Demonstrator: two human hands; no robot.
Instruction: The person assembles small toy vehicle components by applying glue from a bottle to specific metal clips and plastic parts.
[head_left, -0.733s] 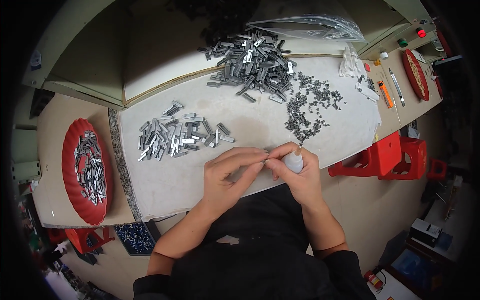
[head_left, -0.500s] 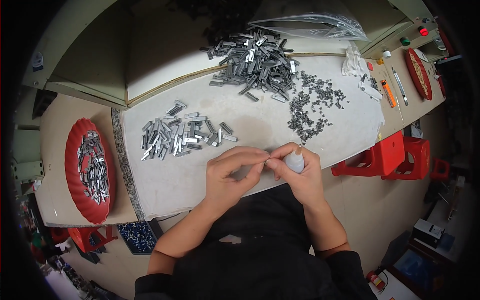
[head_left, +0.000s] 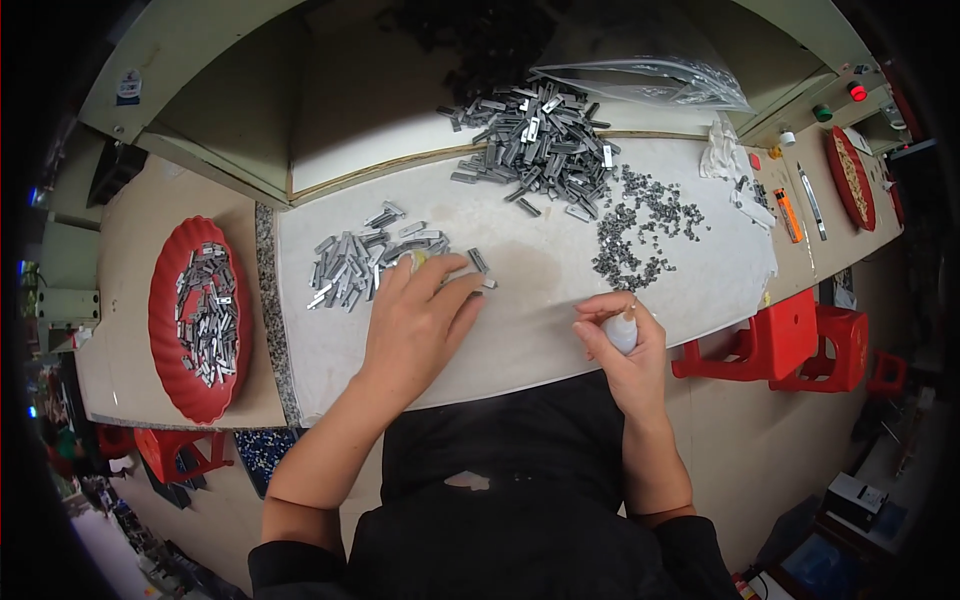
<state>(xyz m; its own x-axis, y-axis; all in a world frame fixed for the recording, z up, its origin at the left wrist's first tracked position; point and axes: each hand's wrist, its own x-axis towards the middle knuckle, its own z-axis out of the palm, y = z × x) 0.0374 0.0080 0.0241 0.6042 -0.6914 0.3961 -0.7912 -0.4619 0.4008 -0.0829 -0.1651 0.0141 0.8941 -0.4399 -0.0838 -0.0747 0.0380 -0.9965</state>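
A red dish of metal bars lies at nine o'clock from the left hand, and a small pile of bars at ten. That hand reaches over the pile's edge, fingers curved and spread; whether they pinch a bar, I cannot tell. A larger heap lies at its one o'clock. The right hand grasps a white bottle; from there, tiny parts lie at twelve, red stools at three, an orange cutter at two.
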